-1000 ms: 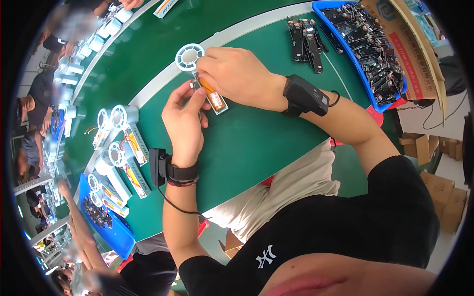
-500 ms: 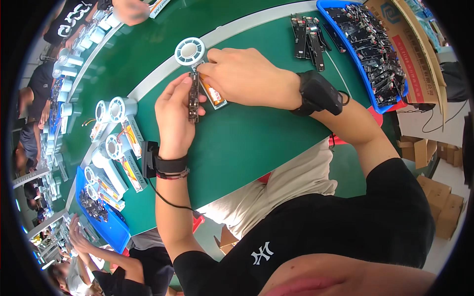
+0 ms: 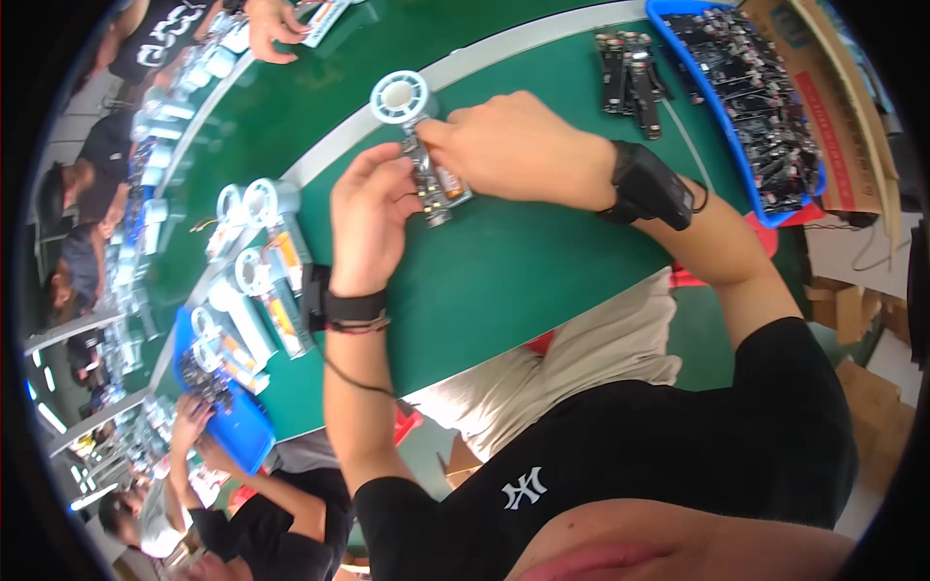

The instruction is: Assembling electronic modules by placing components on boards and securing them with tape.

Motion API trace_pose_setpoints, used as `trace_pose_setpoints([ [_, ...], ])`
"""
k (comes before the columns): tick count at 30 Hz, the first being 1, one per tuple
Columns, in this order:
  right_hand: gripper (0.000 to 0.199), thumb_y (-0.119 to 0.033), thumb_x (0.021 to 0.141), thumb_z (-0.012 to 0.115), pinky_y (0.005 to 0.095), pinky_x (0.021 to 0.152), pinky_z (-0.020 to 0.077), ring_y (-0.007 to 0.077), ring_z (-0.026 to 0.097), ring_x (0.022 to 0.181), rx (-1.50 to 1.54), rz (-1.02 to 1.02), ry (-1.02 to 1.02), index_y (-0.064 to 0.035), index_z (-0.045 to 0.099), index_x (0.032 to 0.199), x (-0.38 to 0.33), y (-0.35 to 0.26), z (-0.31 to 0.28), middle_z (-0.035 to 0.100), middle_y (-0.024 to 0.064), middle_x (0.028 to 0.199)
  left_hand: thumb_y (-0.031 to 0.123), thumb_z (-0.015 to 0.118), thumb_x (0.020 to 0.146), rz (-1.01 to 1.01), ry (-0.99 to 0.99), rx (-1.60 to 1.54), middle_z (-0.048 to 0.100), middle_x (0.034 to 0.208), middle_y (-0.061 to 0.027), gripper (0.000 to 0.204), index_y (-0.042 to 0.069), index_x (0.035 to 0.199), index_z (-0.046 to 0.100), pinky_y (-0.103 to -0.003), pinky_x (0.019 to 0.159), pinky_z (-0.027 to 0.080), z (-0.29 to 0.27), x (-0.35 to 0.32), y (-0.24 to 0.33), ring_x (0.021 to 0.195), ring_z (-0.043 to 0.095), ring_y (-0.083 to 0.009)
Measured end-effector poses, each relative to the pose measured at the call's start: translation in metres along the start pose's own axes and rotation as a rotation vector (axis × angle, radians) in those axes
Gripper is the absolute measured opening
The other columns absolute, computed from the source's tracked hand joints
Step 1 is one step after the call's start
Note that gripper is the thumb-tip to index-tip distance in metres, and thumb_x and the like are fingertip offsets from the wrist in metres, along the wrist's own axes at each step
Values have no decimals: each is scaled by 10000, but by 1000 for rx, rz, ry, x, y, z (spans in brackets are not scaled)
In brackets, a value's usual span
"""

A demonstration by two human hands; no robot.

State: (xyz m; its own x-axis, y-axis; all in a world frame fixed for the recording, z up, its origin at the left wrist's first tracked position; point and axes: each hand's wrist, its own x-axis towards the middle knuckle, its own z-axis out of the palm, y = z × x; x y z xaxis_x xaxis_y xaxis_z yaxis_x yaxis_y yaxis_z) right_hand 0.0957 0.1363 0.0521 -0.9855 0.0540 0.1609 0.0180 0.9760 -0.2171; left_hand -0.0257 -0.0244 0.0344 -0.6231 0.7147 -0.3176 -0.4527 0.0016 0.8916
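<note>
A handheld fan (image 3: 404, 98) with a round, pale head lies on the green table before me, its handle pointing toward me. Over the handle is a narrow black circuit board (image 3: 427, 184), slightly tilted. My left hand (image 3: 373, 213) is closed, with its fingertips at the board's left edge. From the right, my right hand (image 3: 518, 150) reaches over the fan's neck with its fingers curled round it. Part of the handle and an orange-and-white piece in it show beneath that hand. Exactly what the right fingertips pinch is hidden.
Several more fans (image 3: 262, 261) lie to my left. A blue tray (image 3: 242, 431) is beyond them, with a co-worker's hands (image 3: 194, 421) at it. Loose circuit boards (image 3: 630, 82) sit at the far right, beside a full blue bin (image 3: 751, 116) and a cardboard box (image 3: 838, 107).
The circuit board has moved from upright beside the fan to lying over its handle. My left hand came along with it. The co-worker's hands have reached into the blue tray.
</note>
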Motion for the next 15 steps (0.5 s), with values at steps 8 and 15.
trace_pose_setpoints([
  [8, 123, -144, 903, 628, 411, 667, 530, 323, 666, 764, 447, -2, 533, -49, 625, 982, 17, 23, 42, 666, 115, 861, 5, 651, 918, 181, 156, 22, 653, 925, -82, 234, -34, 1138, 581, -246, 520, 522, 18, 8, -16, 721, 640, -125],
  [15, 125, -129, 901, 613, 407, 699, 524, 326, 654, 786, 648, 123, 474, -33, 613, 982, 21, 20, 53, 671, 137, 886, 22, 672, 925, 326, 229, 287, 620, 966, -92, 224, -54, 1118, 589, -236, 428, 463, 27, 6, -25, 682, 628, -117],
])
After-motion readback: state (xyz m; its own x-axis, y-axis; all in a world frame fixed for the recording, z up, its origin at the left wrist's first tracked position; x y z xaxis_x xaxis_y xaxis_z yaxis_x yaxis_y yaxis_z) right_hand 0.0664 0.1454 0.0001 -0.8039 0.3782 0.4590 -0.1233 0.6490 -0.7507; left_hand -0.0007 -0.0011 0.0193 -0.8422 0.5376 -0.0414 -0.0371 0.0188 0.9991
